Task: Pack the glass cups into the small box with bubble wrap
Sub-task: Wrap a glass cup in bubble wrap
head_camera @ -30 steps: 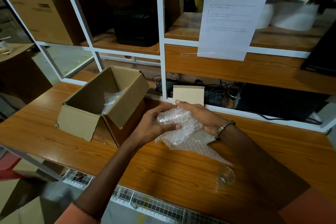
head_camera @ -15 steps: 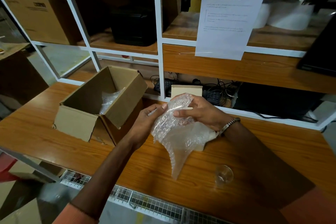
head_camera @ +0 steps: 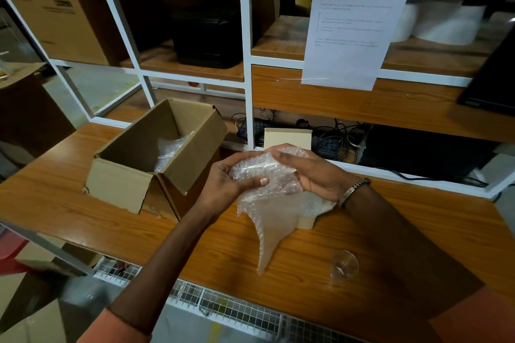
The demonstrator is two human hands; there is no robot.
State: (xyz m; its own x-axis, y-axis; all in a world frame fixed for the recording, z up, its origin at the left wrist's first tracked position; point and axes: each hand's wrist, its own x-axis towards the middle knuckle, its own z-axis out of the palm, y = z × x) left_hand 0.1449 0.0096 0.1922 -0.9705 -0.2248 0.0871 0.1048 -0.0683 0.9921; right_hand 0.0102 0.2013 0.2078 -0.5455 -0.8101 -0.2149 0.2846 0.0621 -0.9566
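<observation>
Both hands — left grip [head_camera: 223, 186], right grip [head_camera: 312, 172] — clutch crinkly bubble wrap [head_camera: 267, 203] beside the open corrugated box [head_camera: 156, 153].

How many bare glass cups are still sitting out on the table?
1: a glass cup near the table's front edge, right of the hanging bubble wrap. Wrapped ones may be hidden in both hands' bundle or the box.

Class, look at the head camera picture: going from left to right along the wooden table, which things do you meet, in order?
Open cardboard box → left hand → bubble wrap bundle → right hand → bare glass cup.
</observation>
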